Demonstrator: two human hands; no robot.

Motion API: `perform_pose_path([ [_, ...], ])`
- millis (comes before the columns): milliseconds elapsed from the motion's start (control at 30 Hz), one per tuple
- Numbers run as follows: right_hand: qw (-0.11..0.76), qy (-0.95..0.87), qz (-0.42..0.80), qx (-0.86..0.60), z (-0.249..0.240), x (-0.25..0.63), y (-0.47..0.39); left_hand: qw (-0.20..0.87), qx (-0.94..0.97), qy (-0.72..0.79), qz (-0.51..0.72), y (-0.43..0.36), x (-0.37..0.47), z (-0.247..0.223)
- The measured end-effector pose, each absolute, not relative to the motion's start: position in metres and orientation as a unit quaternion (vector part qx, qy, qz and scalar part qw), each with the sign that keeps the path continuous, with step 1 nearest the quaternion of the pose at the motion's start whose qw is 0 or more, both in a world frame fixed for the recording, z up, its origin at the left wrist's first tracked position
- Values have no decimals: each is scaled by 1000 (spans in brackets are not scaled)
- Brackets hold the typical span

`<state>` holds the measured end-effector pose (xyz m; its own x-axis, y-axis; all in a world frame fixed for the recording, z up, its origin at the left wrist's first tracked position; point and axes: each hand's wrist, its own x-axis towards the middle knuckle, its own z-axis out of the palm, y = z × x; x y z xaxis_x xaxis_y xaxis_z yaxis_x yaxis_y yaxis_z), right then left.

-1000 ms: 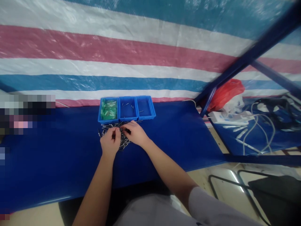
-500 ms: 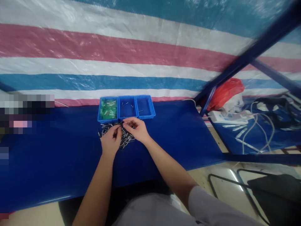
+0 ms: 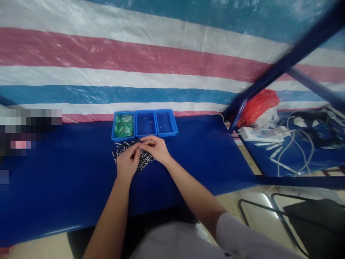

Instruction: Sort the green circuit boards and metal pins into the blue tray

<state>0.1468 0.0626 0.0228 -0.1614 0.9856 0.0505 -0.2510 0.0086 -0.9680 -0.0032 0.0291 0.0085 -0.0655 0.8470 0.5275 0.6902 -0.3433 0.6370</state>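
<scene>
A pile of thin dark and silvery metal rods lies on the blue table. Above it, my left hand and my right hand meet at the fingertips, both pinched closed; whatever is between the fingers is too small to make out. Just behind the hands stand three blue bins in a row. The left bin holds small pieces in green wrapping, the middle bin a few thin rods, and the right bin one thin rod near its left side.
The blue table runs up to a striped plastic sheet. At the right are a blue metal frame, a red bag, a white power strip with cables, and a folding chair below.
The fingertips of my two hands have come together, and the fingers of my right hand have closed more. The bins and the pile look the same.
</scene>
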Motion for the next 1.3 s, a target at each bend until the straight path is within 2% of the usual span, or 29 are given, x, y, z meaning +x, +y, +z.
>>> perform_pose_path([
  [267,511,-466,610,-386,25,146,62,81,675,578,452,30,-4,6],
  [767,502,-506,570,-409,29,149,61,84,677,589,433,26,1,13],
  [967,495,-551,557,-375,29,150,59,73,720,541,428,27,-2,10],
  [1167,427,-677,487,-350,33,151,49,47,783,492,379,30,-5,3],
  [1300,435,-674,482,-352,33,151,49,45,796,472,376,29,-3,7],
])
